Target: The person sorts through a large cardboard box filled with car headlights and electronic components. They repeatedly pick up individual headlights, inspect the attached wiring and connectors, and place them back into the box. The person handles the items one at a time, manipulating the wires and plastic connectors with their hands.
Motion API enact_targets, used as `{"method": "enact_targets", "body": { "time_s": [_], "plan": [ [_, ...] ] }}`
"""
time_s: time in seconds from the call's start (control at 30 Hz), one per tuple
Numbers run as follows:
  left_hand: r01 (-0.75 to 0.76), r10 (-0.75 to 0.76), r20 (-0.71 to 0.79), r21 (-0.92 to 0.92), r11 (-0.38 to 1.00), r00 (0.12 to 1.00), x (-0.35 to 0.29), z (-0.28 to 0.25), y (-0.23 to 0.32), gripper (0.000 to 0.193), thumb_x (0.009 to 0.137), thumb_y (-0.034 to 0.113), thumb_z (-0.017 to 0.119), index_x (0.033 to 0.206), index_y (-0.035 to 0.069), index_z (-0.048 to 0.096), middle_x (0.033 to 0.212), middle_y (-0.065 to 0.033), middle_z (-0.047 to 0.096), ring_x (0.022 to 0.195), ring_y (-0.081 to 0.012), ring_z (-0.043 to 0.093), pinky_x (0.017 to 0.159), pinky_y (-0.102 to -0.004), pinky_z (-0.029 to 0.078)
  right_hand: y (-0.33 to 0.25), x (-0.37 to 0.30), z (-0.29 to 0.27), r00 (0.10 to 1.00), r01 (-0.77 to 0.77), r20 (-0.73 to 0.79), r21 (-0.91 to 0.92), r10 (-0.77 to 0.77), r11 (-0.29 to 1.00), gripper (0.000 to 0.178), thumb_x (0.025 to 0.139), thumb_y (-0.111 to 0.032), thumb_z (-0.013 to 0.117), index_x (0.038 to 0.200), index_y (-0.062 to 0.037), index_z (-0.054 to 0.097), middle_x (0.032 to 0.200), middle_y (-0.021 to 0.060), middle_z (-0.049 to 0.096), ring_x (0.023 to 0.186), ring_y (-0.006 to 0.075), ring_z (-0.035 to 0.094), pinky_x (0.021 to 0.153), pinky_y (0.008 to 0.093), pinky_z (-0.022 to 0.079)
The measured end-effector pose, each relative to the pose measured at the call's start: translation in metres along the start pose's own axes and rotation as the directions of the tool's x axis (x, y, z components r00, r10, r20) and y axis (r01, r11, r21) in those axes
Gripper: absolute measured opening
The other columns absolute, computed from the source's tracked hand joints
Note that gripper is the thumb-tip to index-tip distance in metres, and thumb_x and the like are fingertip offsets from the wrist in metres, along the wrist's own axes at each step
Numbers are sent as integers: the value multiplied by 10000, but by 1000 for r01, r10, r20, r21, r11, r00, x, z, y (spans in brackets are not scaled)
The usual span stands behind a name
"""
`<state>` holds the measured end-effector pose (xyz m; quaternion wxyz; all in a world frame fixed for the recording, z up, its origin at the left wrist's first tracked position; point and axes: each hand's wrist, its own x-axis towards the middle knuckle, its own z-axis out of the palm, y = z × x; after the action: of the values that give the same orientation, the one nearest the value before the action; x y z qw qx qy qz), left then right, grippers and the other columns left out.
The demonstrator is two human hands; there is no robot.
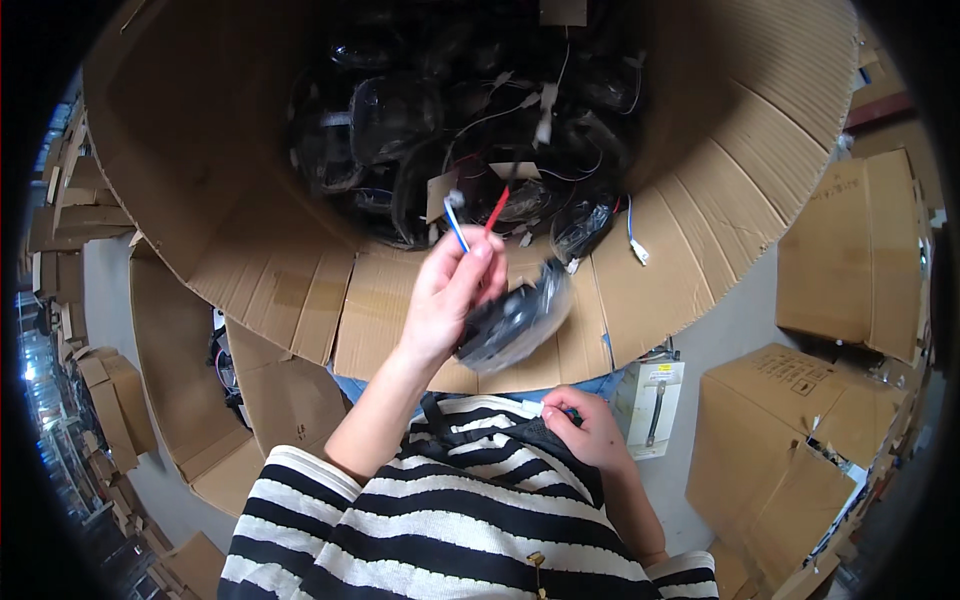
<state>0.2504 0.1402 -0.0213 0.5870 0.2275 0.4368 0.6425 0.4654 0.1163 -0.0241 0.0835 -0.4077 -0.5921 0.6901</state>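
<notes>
My left hand (455,290) is raised over the near wall of a big cardboard bin, pinching a bundle of wires. A blue-and-white wire (456,224) and a red wire (498,208) stick up past the fingertips. Beside that hand hangs a black part in clear plastic (515,322), blurred by motion. Down at my waist, my right hand (592,432) is closed next to black fabric (555,438); what its fingers hold is mostly hidden. Inside the bin lie many plastic-wrapped black parts (395,115) with thin wires and white connectors (546,112).
The bin's cardboard wall (690,250) curves round in front of me, its near flap against my body. At right stand closed cardboard boxes (790,440). An open box (190,370) with dark wired parts is at left. A light panel with a handle (656,408) stands beyond my right hand.
</notes>
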Motion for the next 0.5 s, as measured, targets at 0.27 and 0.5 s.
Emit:
{"method": "enact_targets", "body": {
  "time_s": [0.27, 0.5],
  "plan": [
    [202, -220, 14, 343, 917, 975, -62, -15, -19, 355, 924, 259, 293, 1127, 22, 462, 610, 27, 413, 532, -48, 344, 484, -166, 265, 2, -2, 3, 1000, 23, 7, -49, -22, 999, 85, 786, -79, 520, 774, 4, 535, 634, 21, 518, 558, 61, 454, 513, 202, 378],
    [120, -164, 89, 372, 920, 982, -92, -24, 3, 223, 888, 111, 407, 989, -20, 557, 682, 4, 479, 571, -55, 401, 531, -186, 353, -15, -13, 7, 998, 31, 51, -103, -26, 994, 60, 766, -61, 528, 761, -1, 534, 661, 27, 513, 554, 67, 441, 500, 202, 363]
  ]
}}
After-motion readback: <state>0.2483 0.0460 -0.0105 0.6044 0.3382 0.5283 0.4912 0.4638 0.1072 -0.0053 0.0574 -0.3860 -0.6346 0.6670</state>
